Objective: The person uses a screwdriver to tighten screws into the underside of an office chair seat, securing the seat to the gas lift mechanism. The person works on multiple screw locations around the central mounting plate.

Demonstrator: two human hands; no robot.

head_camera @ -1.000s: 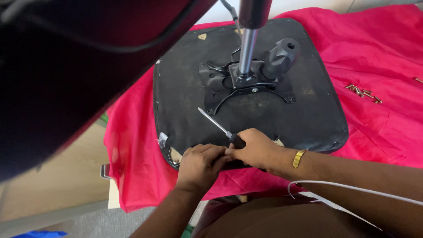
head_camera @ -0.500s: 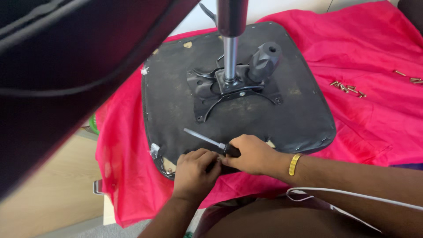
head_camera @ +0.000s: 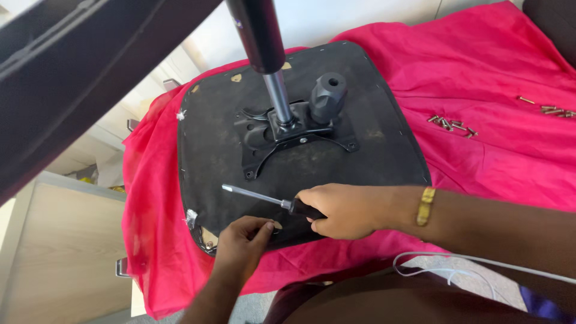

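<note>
- Gas-lift column (head_camera: 264, 54) and black knob (head_camera: 327, 96) rose from mounting plate (head_camera: 288, 135), blocking seat centre.
- Flat seat underside (head_camera: 372, 156) around the plate was open.
- Loose screws (head_camera: 451, 125) cluttered pink cloth (head_camera: 498, 72) to the right.

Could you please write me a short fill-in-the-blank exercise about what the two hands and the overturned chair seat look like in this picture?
1. The right hand grips a black-handled ____ with a silver shaft.
2. The upturned black chair seat rests on a bright ____ cloth.
3. The left hand touches the seat's ____ edge.
4. A gold-coloured bracelet sits on the ____ wrist.

Missing words: screwdriver; pink; near; right
</note>
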